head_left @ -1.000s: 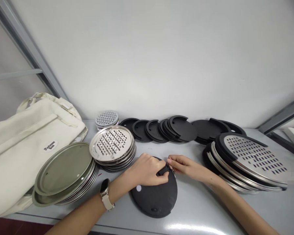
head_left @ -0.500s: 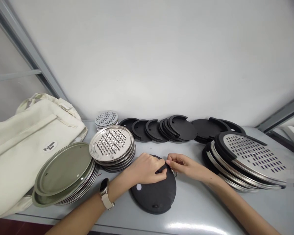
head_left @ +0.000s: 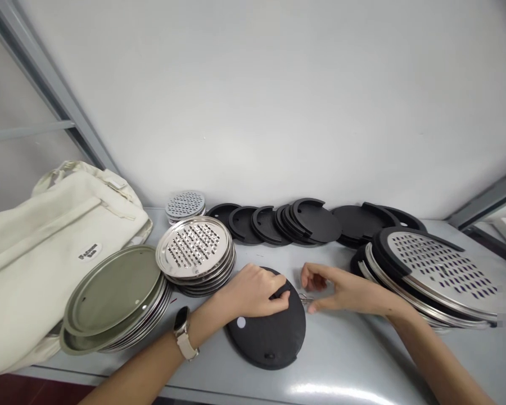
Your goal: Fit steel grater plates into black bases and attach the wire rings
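Note:
A round black disc (head_left: 265, 337) with a white dot and a small slot lies flat in front of me. My left hand (head_left: 257, 292), wearing a watch on its wrist, rests on its upper part with fingers curled and thumb pressed against it. By the disc's right edge, a small shiny metal ring or clip (head_left: 305, 299) shows; what it is fixed to I cannot tell. My right hand (head_left: 329, 287) is beside that metal piece, thumb and curled fingers apart, the thumb tip close to it.
Green round trays (head_left: 113, 287) and round metal grater plates (head_left: 196, 247) are stacked at left, near a cream bag (head_left: 37, 242). Black round holders (head_left: 316, 222) line the wall. Larger grater plates in black holders (head_left: 442, 264) are piled at right on the grey table (head_left: 341, 360).
My right hand has moved right, off the disc's upper edge, and its thumb and fingers have spread apart. My left hand stays on the disc.

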Demonstrator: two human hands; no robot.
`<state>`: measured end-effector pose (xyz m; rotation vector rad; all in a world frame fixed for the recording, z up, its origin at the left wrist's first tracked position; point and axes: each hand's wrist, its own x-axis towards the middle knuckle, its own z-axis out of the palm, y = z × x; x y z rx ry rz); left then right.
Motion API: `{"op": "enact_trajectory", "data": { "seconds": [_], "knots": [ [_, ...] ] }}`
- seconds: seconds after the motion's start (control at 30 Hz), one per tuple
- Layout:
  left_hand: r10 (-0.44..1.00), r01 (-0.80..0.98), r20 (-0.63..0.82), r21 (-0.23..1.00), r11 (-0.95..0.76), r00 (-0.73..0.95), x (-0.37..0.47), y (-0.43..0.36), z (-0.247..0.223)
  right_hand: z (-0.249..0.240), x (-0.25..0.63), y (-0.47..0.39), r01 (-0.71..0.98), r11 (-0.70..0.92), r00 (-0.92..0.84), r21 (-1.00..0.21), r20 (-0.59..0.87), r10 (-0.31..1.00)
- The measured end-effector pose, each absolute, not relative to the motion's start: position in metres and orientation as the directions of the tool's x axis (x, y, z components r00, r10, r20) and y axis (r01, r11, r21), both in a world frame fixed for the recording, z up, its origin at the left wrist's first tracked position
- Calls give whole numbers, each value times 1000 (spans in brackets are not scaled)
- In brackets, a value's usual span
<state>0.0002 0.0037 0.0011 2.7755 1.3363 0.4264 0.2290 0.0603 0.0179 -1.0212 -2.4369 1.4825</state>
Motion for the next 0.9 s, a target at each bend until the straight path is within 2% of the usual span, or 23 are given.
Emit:
{"op": "enact_trajectory", "data": {
  "seconds": [0.3,0.67,0.9],
  "knots": [
    [774,769,222,127,-626,593,0,4,0,8,226,60,587,316,-731,-745,-319,603],
    [769,765,224,124,-632,599,0,4,-2,16,226,62,417,269,-722,-868,-137,679],
    [770,768,222,117,-630,598,0,4,-2,26,220,58,333,167,-718,-928,-135,682]
  ]
}}
